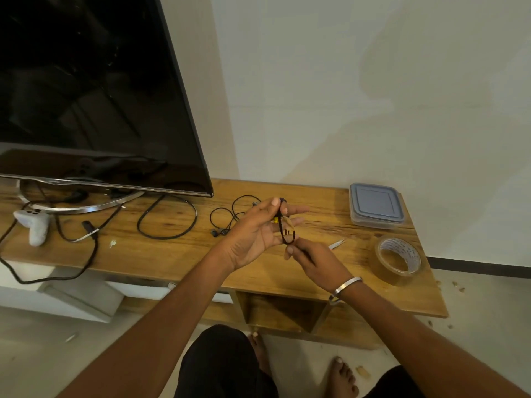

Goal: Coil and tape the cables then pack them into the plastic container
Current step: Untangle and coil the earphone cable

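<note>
Bare feet point(342, 377) stand on pale floor before a wooden shelf point(178, 254) against a white wall. Left hand point(255, 231) pinches a coiled cable point(288, 234); right hand point(313, 259) grips its end. Container point(375, 205) at two o'clock, tape point(398, 261) at three, TV point(86, 90) at ten.

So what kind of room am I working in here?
Most likely a home living room: a large flat-screen TV stands on a low wooden TV unit, with a white game controller beside the stand and loose cables on top.

dim warm indoor light, soft shadows on wall point(373, 81); wide-angle bending at edges, slight softness
</note>
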